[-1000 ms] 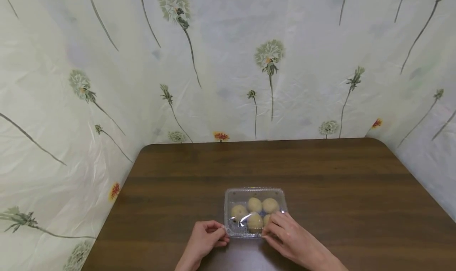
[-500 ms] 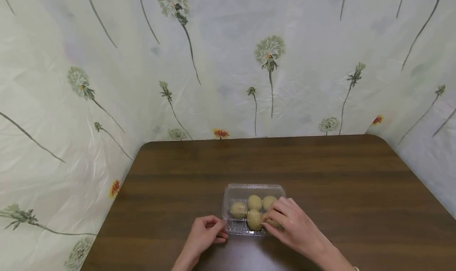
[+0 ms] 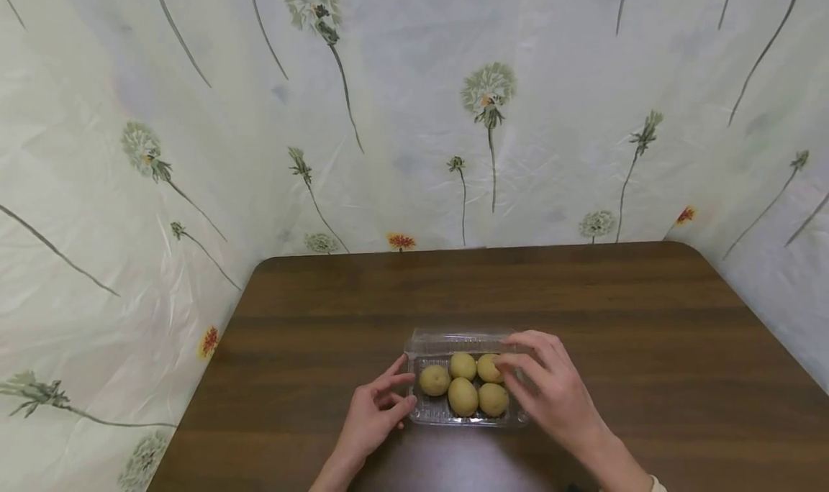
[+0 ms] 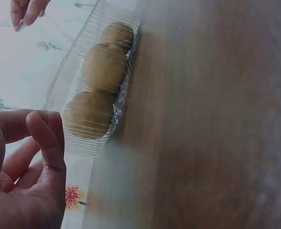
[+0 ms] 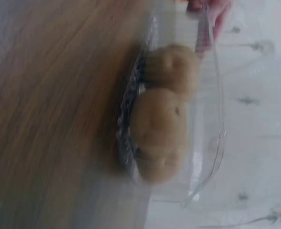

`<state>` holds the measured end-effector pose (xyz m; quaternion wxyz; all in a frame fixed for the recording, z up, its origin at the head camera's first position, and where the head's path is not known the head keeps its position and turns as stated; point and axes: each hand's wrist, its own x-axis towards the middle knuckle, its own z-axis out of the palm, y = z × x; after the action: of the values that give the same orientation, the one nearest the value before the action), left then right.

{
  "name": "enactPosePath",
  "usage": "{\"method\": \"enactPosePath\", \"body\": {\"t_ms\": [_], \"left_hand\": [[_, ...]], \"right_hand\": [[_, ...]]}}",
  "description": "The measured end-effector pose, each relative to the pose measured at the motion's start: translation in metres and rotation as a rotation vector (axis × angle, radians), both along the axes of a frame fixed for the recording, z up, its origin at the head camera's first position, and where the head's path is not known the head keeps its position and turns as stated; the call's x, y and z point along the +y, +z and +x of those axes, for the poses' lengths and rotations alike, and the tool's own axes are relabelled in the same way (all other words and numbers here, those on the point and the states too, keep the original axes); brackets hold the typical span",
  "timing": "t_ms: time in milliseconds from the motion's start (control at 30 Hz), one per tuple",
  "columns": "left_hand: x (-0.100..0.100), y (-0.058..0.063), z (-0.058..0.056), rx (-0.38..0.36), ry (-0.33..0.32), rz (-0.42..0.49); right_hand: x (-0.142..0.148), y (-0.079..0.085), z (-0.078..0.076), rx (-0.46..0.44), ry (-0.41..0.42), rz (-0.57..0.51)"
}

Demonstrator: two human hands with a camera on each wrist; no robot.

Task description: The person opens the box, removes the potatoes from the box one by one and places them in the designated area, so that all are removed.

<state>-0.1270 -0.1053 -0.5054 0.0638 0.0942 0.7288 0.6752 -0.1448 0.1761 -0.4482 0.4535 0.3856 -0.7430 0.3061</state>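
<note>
A clear hinged plastic box (image 3: 424,414) sits near the table's front, its lid (image 3: 447,344) raised at the back. Several round yellow-brown things (image 3: 463,396) that look like small potatoes lie inside, apart from a bare spot at the front left. My left hand (image 3: 372,413) is at the box's left side; in the left wrist view its thumb and forefinger pinch the clear rim (image 4: 59,76). Over the right side of the box my right hand (image 3: 550,391) has loosely bent, spread fingers, with nothing gripped. Whether its fingertips touch the lid is unclear. The right wrist view is blurred.
Dark brown wooden tabletop (image 3: 324,312) stretches behind and to both sides of the box. A pale sheet printed with dandelions (image 3: 414,118) hangs along the back and sides of the table.
The lid has gone from lying over the box to standing raised at the back. My right hand has moved up and back from the front right corner; my left fingers have spread along the left side.
</note>
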Motion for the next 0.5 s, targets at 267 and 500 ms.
{"method": "enactPosePath", "body": {"t_ms": [267, 500], "left_hand": [[-0.001, 0.001, -0.002, -0.024, -0.033, 0.021], [-0.002, 0.001, -0.002, -0.051, -0.03, 0.012]], "right_hand": [[0.023, -0.007, -0.004, -0.094, -0.089, -0.103], [0.044, -0.022, -0.002, -0.24, -0.083, 0.0]]}}
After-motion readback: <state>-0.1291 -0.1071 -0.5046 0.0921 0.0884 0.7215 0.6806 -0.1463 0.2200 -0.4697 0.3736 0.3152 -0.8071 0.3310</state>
